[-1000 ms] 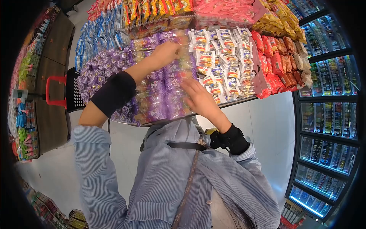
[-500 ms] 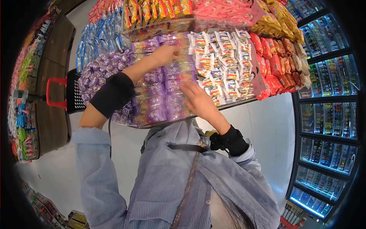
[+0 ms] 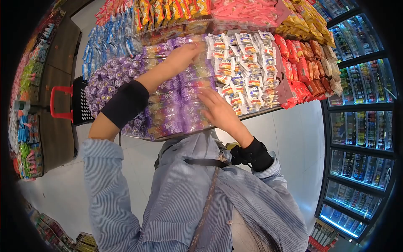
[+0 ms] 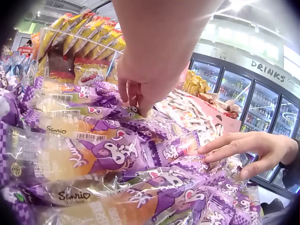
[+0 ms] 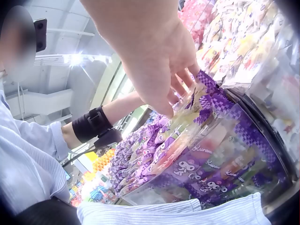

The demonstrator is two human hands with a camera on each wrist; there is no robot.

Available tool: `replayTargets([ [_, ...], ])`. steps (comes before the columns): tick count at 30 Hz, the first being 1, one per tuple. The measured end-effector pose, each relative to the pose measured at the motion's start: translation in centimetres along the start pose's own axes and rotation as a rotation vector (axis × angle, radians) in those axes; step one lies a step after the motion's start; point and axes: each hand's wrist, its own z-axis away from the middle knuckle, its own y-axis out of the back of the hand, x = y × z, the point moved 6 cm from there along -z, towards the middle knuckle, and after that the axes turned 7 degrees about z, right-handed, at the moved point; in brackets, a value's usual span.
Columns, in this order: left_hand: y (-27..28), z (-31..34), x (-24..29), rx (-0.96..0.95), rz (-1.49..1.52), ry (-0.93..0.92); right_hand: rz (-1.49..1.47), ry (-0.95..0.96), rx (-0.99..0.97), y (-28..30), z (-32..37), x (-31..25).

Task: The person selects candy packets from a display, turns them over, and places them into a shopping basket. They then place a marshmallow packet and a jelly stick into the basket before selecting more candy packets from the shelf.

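Purple-ended clear candy packets lie in rows in a clear-walled bin. My left hand reaches over the far part of these rows, its bent fingers and thumb close together at the end of a packet; the tips are partly hidden. Nearer my body, my right hand rests on the right-hand row with its fingers spread and slightly bent. In the left wrist view, the fingers of the right hand touch the packet tops, holding nothing.
White packets lie right of the purple rows, red ones beyond. Purple-wrapped balls and blue packets are at left. Clear-fronted bins of yellow and pink packets stand behind. A red-handled basket is at far left; drink coolers at right.
My left hand has shifted slightly up and to the right over the purple packets. My right hand has stayed nearly in place.
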Motion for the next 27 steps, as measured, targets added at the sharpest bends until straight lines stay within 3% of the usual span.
replayTargets([
  [11, -0.5, -0.1, -0.5, -0.124, -0.166, 0.04, -0.056, -0.005, 0.063, 0.6, -0.2, 0.4],
  [14, 0.6, 0.8, 0.4, -0.061, -0.125, -0.006, -0.118, -0.061, 0.172, 3.1, 0.2, 1.5],
  [17, 2.5, 3.6, 3.7, 0.098, -0.11, -0.165, -0.078, -0.098, 0.215, 4.3, 1.4, 2.7],
  [22, 0.2, 10.5, 8.8, -0.085, -0.102, -0.182, -0.079, -0.019, 0.132, 1.9, 1.8, 1.8],
  [27, -3.3, 13.5, 10.0, -0.142, -0.21, -0.17, 0.023, 0.019, 0.234, 1.3, -0.2, 0.7],
])
